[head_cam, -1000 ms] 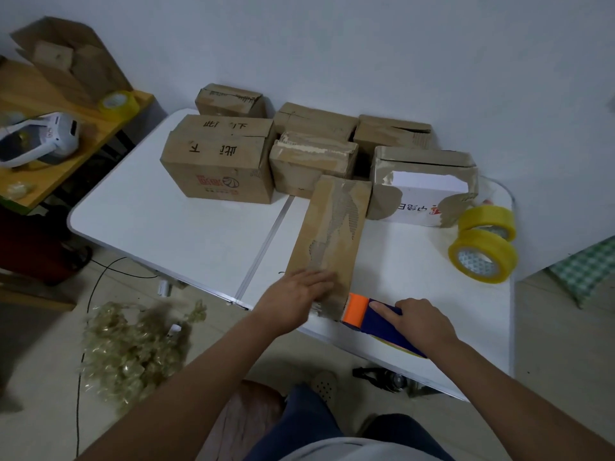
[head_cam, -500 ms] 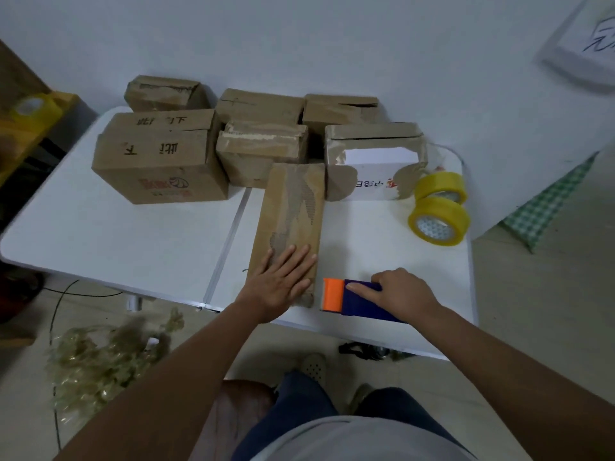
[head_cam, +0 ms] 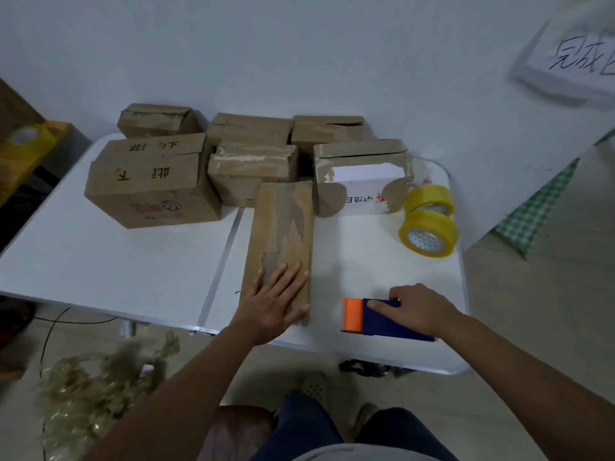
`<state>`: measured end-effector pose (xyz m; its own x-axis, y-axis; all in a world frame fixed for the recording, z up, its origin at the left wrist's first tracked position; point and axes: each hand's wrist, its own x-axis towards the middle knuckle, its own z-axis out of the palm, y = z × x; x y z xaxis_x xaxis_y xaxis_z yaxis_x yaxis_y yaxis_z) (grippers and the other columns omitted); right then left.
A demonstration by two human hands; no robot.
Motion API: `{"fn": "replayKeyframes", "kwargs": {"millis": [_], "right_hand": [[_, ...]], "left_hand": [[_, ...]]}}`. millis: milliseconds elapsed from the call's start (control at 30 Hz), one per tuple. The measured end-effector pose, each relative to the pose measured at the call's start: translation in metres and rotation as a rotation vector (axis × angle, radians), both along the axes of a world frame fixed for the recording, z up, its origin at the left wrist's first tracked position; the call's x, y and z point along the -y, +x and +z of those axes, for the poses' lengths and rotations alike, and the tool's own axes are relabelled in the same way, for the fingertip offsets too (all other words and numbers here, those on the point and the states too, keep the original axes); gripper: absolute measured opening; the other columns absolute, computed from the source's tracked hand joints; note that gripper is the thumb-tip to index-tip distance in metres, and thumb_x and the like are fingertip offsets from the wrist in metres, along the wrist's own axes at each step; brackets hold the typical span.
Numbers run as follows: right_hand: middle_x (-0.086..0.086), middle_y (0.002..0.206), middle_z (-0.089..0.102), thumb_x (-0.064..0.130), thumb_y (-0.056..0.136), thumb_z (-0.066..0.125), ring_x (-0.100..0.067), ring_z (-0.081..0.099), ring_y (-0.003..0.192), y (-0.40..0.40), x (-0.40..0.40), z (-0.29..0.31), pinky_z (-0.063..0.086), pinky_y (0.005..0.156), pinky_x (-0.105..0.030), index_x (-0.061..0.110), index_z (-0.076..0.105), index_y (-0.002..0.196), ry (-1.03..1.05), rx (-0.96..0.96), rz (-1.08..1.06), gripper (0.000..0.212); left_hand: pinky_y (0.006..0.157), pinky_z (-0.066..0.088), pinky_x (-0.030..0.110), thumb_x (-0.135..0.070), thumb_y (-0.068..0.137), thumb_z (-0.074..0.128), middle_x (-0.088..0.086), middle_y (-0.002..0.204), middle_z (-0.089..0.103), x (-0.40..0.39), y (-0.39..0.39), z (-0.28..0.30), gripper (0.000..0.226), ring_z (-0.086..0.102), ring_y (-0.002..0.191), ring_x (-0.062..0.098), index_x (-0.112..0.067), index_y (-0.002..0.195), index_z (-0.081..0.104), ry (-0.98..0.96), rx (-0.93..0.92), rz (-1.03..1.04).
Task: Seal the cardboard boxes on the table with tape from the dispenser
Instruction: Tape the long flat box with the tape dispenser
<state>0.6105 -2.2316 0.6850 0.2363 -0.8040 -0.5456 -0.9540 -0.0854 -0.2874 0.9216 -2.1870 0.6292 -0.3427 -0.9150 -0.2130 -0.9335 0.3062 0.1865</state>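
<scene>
Your left hand [head_cam: 276, 304] lies flat, fingers straight and spread, pressing on the near end of the long cardboard box [head_cam: 283, 241], which sits at about six o'clock on the white table [head_cam: 100, 261] and runs lengthwise toward twelve. Your right hand [head_cam: 417, 309] is curled over the blue body of the tape dispenser [head_cam: 376, 319], index finger stretched along its top; the dispenser rests on the table at about four o'clock, its orange end pointing toward the box but clearly apart from it. Six more boxes [head_cam: 153, 181] crowd the far edge from ten to one o'clock, and two yellow tape rolls [head_cam: 429, 232] lean together at two o'clock. By my reading, no strip has been laid on this box yet. The likely trouble: its top skin is torn and ragged, so tape may grip poorly there and lift. Its near end also overhangs the table edge under your palm, so hard pressure there could tip it. Whether a free tape end is ready at the orange mouth cannot be seen.
</scene>
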Motion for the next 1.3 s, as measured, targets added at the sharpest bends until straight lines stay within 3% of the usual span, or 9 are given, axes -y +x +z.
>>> {"fn": "replayKeyframes", "kwargs": {"millis": [167, 233, 367, 467, 800, 933, 1100, 1233, 1300], "right_hand": [[0.003, 0.086, 0.06, 0.058, 0.093, 0.044, -0.016, 0.058, 0.081, -0.005, 0.004, 0.001, 0.041, 0.065, -0.028, 0.022, 0.058, 0.09, 0.022, -0.013, 0.051, 0.039], [0.004, 0.082, 0.057, 0.061, 0.092, 0.046, -0.016, 0.057, 0.078, 0.0, 0.004, 0.001, 0.041, 0.063, -0.028, 0.022, 0.056, 0.087, -0.011, -0.022, 0.064, 0.041], [-0.004, 0.099, 0.065, 0.061, 0.095, 0.042, -0.017, 0.06, 0.081, 0.026, 0.003, 0.003, 0.042, 0.065, -0.027, 0.014, 0.061, 0.104, -0.141, -0.12, 0.121, 0.052], [-0.007, 0.107, 0.066, 0.058, 0.098, 0.036, -0.022, 0.064, 0.092, 0.045, 0.004, 0.0, 0.04, 0.069, -0.028, 0.011, 0.059, 0.112, -0.216, -0.216, 0.187, 0.053], [-0.008, 0.115, 0.062, 0.048, 0.101, 0.037, -0.026, 0.061, 0.105, 0.027, 0.042, -0.004, 0.04, 0.076, -0.031, 0.011, 0.06, 0.118, -0.095, -0.4, 0.034, 0.047], [-0.01, 0.105, 0.065, 0.055, 0.1, 0.033, -0.027, 0.063, 0.094, 0.012, 0.046, -0.013, 0.038, 0.071, -0.032, 0.008, 0.055, 0.109, -0.201, -0.34, -0.056, 0.052], [-0.009, 0.111, 0.065, 0.043, 0.103, 0.033, -0.028, 0.06, 0.102, 0.046, 0.027, -0.048, 0.035, 0.091, -0.037, 0.009, 0.047, 0.118, -0.255, -0.136, -0.139, 0.04], [-0.006, 0.119, 0.06, 0.046, 0.099, 0.042, -0.025, 0.056, 0.109, 0.051, 0.016, -0.066, 0.035, 0.098, -0.038, 0.011, 0.045, 0.122, -0.129, -0.117, -0.088, 0.042], [-0.005, 0.127, 0.053, 0.044, 0.097, 0.048, -0.025, 0.051, 0.118, 0.051, 0.014, -0.065, 0.037, 0.1, -0.038, 0.013, 0.048, 0.128, -0.189, -0.083, -0.102, 0.043]], "left_hand": [[0.121, -0.008, 0.047, -0.075, 0.09, 0.0, -0.016, 0.162, -0.016, -0.003, -0.006, -0.003, 0.074, -0.018, 0.149, 0.009, -0.039, 0.154, -0.009, 0.007, -0.01, 0.108], [0.121, -0.01, 0.046, -0.078, 0.086, -0.006, -0.016, 0.162, -0.017, -0.003, -0.009, -0.003, 0.078, -0.018, 0.15, 0.009, -0.039, 0.154, -0.011, 0.01, -0.003, 0.12], [0.122, -0.004, 0.049, -0.078, 0.088, -0.005, -0.013, 0.164, -0.007, -0.005, -0.012, -0.001, 0.079, -0.009, 0.151, 0.013, -0.037, 0.156, -0.002, -0.02, -0.029, 0.134], [0.122, -0.006, 0.048, -0.077, 0.085, -0.012, -0.015, 0.162, -0.015, -0.006, -0.014, 0.001, 0.081, -0.015, 0.15, 0.011, -0.037, 0.155, -0.008, 0.002, 0.002, 0.147], [0.122, -0.003, 0.049, -0.075, 0.083, -0.019, -0.016, 0.162, -0.017, -0.012, -0.018, 0.006, 0.081, -0.016, 0.15, 0.011, -0.037, 0.155, -0.009, -0.008, 0.008, 0.179], [0.122, -0.001, 0.05, -0.074, 0.087, -0.013, -0.015, 0.163, -0.011, -0.009, -0.018, 0.003, 0.078, -0.011, 0.151, 0.012, -0.037, 0.156, -0.005, -0.011, -0.01, 0.181], [0.122, -0.007, 0.048, -0.076, 0.083, -0.019, -0.017, 0.16, -0.022, -0.007, -0.016, 0.004, 0.079, -0.02, 0.149, 0.011, -0.039, 0.153, -0.015, 0.019, 0.0, 0.175], [0.122, -0.007, 0.048, -0.076, 0.082, -0.02, -0.018, 0.159, -0.024, -0.007, -0.017, 0.004, 0.08, -0.021, 0.149, 0.009, -0.039, 0.152, -0.017, 0.036, 0.003, 0.179], [0.122, -0.007, 0.048, -0.075, 0.083, -0.017, -0.018, 0.159, -0.023, -0.007, -0.016, 0.004, 0.078, -0.02, 0.149, 0.009, -0.039, 0.153, -0.015, 0.032, 0.007, 0.186]]}}
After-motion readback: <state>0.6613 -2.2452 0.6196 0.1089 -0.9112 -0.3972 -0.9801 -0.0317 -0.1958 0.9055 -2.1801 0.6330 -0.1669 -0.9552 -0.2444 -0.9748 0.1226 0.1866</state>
